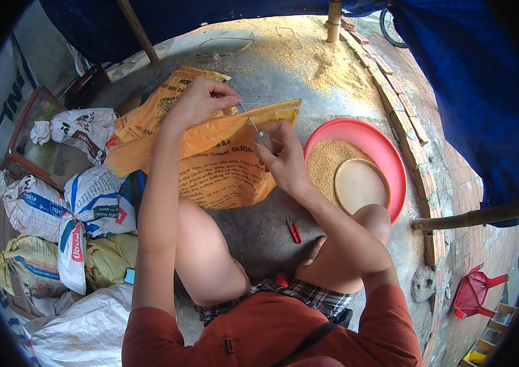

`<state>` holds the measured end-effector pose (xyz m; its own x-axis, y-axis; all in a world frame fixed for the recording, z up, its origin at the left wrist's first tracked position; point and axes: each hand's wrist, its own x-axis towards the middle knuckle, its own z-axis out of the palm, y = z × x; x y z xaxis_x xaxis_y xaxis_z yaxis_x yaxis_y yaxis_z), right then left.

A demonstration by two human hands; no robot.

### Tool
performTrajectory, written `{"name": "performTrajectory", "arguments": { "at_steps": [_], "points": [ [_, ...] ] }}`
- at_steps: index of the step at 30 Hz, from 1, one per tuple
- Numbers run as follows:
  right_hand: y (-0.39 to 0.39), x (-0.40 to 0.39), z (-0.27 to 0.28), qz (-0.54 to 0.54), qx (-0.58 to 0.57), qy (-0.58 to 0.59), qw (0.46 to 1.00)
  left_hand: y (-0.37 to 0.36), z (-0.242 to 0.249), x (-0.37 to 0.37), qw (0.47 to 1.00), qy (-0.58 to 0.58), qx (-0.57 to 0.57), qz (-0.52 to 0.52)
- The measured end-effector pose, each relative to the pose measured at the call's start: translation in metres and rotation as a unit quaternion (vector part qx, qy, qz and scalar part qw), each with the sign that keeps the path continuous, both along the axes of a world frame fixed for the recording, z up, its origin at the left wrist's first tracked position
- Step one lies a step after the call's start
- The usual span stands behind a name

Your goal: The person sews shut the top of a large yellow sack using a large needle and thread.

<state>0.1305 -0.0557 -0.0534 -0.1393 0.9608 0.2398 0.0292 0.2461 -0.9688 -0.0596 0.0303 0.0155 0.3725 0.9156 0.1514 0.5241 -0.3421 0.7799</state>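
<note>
A yellow-orange woven sack (pixel 226 165) with printed lettering hangs across my knees, its top edge running up between my hands. My right hand (pixel 284 158) grips the grey handle of an awl (pixel 262 136), whose thin metal shaft points up past the sack's edge. My left hand (pixel 201 103) is above the sack with thumb and fingers pinched near the shaft's tip; what sits in the pinch is too small to make out. A thin pale strand (pixel 284 109) lies along the sack's top edge, right of the shaft.
Red-handled pliers (pixel 294 230) lie on the floor between my feet. To the right, a pink basin (pixel 398 177) holds grain and a round sieve (pixel 362 183). Filled sacks (pixel 33 205) crowd the left. Loose grain (pixel 314 61) and bent wire (pixel 226 40) lie ahead, beside a brick edge (pixel 403 128).
</note>
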Motion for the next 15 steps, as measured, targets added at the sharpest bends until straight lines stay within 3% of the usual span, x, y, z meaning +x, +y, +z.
{"name": "performTrajectory", "arguments": {
  "at_steps": [9, 11, 15],
  "points": [
    [0.001, -0.003, 0.002, 0.021, -0.027, 0.055, 0.998, -0.005, -0.002, -0.010, 0.998, -0.057, 0.023, -0.008],
    [-0.001, -0.002, 0.007, 0.052, -0.095, 0.105, 0.989, -0.010, 0.001, -0.008, 0.996, -0.076, 0.044, -0.031],
    [-0.002, -0.005, 0.011, 0.056, -0.107, 0.118, 0.986, -0.032, 0.020, 0.002, 0.998, 0.019, 0.063, 0.022]
  ]
}}
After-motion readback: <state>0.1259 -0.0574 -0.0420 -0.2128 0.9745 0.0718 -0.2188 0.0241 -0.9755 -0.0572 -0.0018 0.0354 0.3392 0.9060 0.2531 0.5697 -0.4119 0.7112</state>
